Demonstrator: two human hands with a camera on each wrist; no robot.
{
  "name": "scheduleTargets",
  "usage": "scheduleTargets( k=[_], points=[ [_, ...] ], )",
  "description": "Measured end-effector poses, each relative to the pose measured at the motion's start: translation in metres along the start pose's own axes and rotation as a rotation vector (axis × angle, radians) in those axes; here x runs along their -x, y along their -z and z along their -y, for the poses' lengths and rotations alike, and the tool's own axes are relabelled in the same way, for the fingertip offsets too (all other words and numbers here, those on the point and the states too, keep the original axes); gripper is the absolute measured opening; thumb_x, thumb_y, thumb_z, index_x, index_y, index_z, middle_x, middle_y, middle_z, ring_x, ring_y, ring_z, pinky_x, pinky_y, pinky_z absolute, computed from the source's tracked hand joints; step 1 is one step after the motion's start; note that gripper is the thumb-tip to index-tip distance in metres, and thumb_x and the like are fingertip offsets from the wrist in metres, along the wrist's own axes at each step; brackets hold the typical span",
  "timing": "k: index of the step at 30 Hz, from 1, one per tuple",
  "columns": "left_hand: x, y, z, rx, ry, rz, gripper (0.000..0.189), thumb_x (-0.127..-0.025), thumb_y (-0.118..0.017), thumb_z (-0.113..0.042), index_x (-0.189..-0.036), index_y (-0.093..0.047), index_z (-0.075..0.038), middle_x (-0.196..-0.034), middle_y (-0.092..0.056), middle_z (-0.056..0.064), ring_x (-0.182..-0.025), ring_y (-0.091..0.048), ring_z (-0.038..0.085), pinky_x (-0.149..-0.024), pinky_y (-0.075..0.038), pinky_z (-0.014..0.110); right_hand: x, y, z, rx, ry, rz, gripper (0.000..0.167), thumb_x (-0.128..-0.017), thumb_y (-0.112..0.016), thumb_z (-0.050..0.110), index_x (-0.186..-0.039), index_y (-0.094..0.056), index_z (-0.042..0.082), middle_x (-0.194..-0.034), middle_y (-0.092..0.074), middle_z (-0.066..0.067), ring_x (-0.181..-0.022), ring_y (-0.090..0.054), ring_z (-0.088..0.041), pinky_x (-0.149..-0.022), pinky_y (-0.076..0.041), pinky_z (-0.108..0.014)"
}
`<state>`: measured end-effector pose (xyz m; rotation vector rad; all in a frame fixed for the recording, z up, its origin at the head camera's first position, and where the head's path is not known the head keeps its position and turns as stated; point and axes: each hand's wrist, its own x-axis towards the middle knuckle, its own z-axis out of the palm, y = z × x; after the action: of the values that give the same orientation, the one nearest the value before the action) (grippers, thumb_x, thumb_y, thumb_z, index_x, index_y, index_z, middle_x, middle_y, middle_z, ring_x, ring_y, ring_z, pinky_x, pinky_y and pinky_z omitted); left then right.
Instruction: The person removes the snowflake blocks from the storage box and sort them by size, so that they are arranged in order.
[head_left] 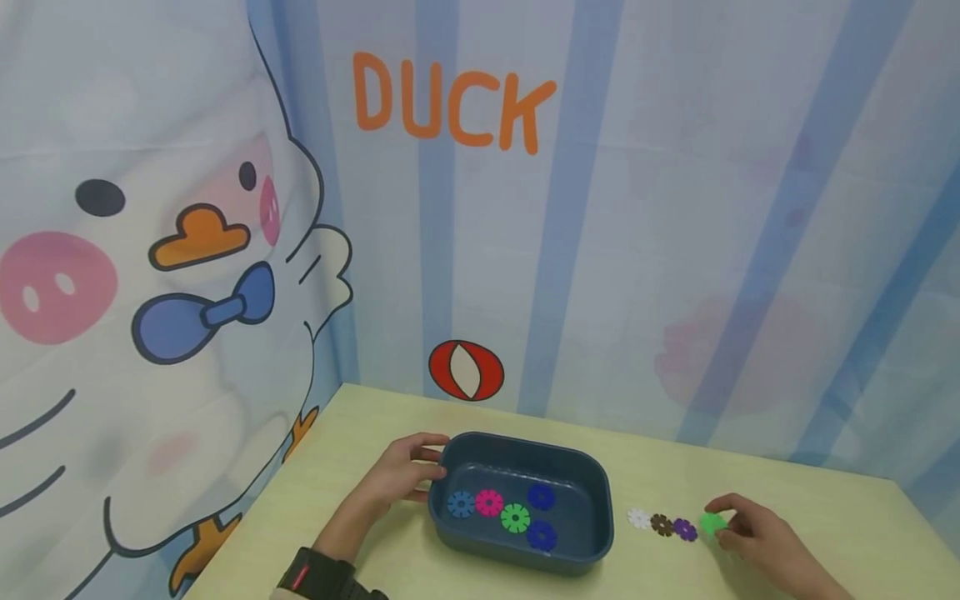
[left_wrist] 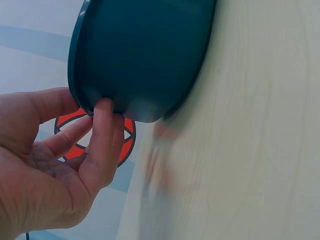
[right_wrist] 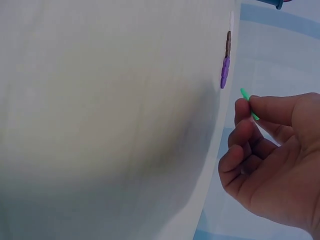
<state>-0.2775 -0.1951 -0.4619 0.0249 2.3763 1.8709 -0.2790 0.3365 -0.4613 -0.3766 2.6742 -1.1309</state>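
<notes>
My left hand (head_left: 402,472) holds the left end of a dark blue plastic basin (head_left: 525,560), thumb at the rim and fingers against the outer wall (left_wrist: 142,112). Between thumb and index finger, my right hand (head_left: 757,533) pinches a green notched snowflake disc (head_left: 712,523), seen edge-on in the right wrist view. Just left of it, a white disc (head_left: 639,518), a brown disc (head_left: 662,525) and a purple disc (head_left: 686,529) form a touching row on the table. The green disc is apart from the purple one.
Inside the basin lie a light blue disc (head_left: 461,504), a pink disc (head_left: 489,502), another green disc (head_left: 515,518) and two dark blue discs (head_left: 542,497). The pale wooden table (head_left: 660,467) meets a printed curtain (head_left: 495,275) at the back and left.
</notes>
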Motion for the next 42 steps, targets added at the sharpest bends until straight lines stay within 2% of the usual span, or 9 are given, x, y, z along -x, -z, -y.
scheduleTargets(
  k=[5, 7, 10, 13, 17, 22, 30, 34, 42],
  points=[
    [0.0, 0.0, -0.001, 0.011, -0.005, 0.012, 0.051, -0.096, -0.071, -0.002, -0.145, -0.061, -0.004, -0.129, -0.066, 0.021, -0.103, -0.072, 0.029, -0.075, -0.066, 0.043, -0.006, -0.001, -0.008, 0.034, -0.031, 0.011, 0.035, -0.1, -0.065, 0.004, -0.131, -0.06, -0.01, -0.089, -0.07, -0.005, -0.079, -0.065, -0.018, -0.066, -0.052, -0.033],
    [0.0, -0.001, -0.001, 0.011, -0.005, 0.013, 0.051, -0.095, -0.072, -0.002, -0.145, -0.061, -0.004, -0.129, -0.066, 0.021, -0.103, -0.072, 0.029, -0.075, -0.066, 0.043, -0.013, -0.001, -0.025, 0.05, -0.054, 0.019, 0.035, -0.1, -0.067, 0.008, -0.132, -0.062, -0.005, -0.09, -0.071, -0.004, -0.08, -0.065, -0.018, -0.068, -0.052, -0.033],
    [0.0, -0.001, -0.001, 0.011, -0.007, 0.015, 0.051, -0.096, -0.072, -0.003, -0.145, -0.06, -0.005, -0.129, -0.066, 0.021, -0.103, -0.072, 0.028, -0.075, -0.066, 0.043, -0.024, 0.001, -0.06, 0.046, -0.04, 0.067, 0.033, -0.101, -0.07, 0.021, -0.131, -0.066, 0.007, -0.092, -0.071, -0.001, -0.081, -0.066, -0.017, -0.069, -0.053, -0.032],
    [0.0, -0.001, -0.001, 0.012, -0.011, 0.013, 0.051, -0.096, -0.072, -0.003, -0.145, -0.06, -0.004, -0.129, -0.066, 0.021, -0.103, -0.072, 0.028, -0.074, -0.066, 0.043, -0.027, 0.003, -0.072, 0.063, -0.018, 0.109, 0.034, -0.102, -0.069, 0.027, -0.132, -0.066, 0.01, -0.094, -0.071, 0.0, -0.082, -0.065, -0.013, -0.069, -0.052, -0.029],
    [0.0, 0.0, -0.001, 0.019, -0.012, 0.009, 0.051, -0.096, -0.071, -0.003, -0.145, -0.06, -0.004, -0.129, -0.066, 0.021, -0.103, -0.072, 0.028, -0.074, -0.066, 0.043, -0.018, -0.001, -0.046, 0.077, -0.008, 0.071, 0.033, -0.102, -0.066, 0.011, -0.131, -0.063, -0.003, -0.094, -0.07, -0.003, -0.082, -0.063, -0.016, -0.068, -0.051, -0.031],
    [-0.001, 0.0, 0.0, 0.018, -0.009, 0.009, 0.051, -0.096, -0.071, -0.003, -0.145, -0.06, -0.004, -0.129, -0.066, 0.02, -0.102, -0.072, 0.028, -0.075, -0.066, 0.043, -0.007, -0.004, -0.012, 0.094, -0.037, 0.016, 0.031, -0.1, -0.064, 0.002, -0.129, -0.063, -0.008, -0.095, -0.069, -0.003, -0.081, -0.062, -0.016, -0.068, -0.051, -0.03],
    [-0.001, 0.0, 0.001, 0.013, -0.014, 0.015, 0.05, -0.096, -0.071, -0.002, -0.145, -0.06, -0.004, -0.128, -0.066, 0.02, -0.101, -0.072, 0.027, -0.074, -0.066, 0.042, -0.003, -0.007, -0.007, 0.132, -0.092, -0.028, 0.03, -0.105, -0.06, 0.009, -0.131, -0.063, -0.006, -0.095, -0.068, -0.002, -0.083, -0.061, -0.017, -0.069, -0.049, -0.031],
    [0.0, 0.0, 0.0, 0.012, -0.012, 0.014, 0.05, -0.096, -0.071, -0.002, -0.145, -0.06, -0.004, -0.128, -0.066, 0.02, -0.101, -0.072, 0.027, -0.074, -0.066, 0.042, -0.004, -0.008, -0.003, 0.139, -0.112, -0.059, 0.03, -0.108, -0.057, 0.013, -0.131, -0.064, -0.006, -0.09, -0.067, -0.002, -0.077, -0.059, -0.018, -0.066, -0.047, -0.031],
    [0.0, 0.002, -0.001, 0.007, -0.001, 0.007, 0.051, -0.096, -0.071, -0.003, -0.146, -0.06, -0.004, -0.129, -0.066, 0.021, -0.102, -0.072, 0.027, -0.074, -0.066, 0.042, -0.004, -0.014, 0.029, 0.064, -0.05, -0.102, 0.035, -0.111, -0.056, 0.024, -0.135, -0.063, 0.0, -0.085, -0.067, -0.007, -0.072, -0.059, -0.018, -0.066, -0.044, -0.031]
  ],
)
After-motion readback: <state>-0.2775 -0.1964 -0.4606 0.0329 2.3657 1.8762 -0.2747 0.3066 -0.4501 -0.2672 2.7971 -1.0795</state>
